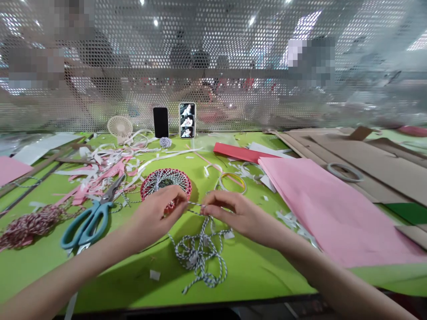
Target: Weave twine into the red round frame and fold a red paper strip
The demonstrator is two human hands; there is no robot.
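Note:
My left hand (167, 206) and my right hand (225, 206) face each other over the table, thumbs and fingers pinched on a thin black-and-white cord (195, 204). A short stretch of it runs between my fingertips. Below my hands lies a loose tangle of the same kind of cord (200, 253). Just behind my left hand sits a round woven piece (166, 178), its red rim strung with crossing black-and-white strands; my hand hides its front part. A roll of yellow tape (232, 182) lies on its side beyond my right hand.
Blue-handled scissors (90, 224) lie left, beside pink and white scraps (96, 171) and a red-white cord bundle (31, 226). Pink sheets (327, 204) and brown cardboard (376, 162) cover the right. Two phones (161, 122) and a small fan (120, 127) stand before a perforated screen (207, 80).

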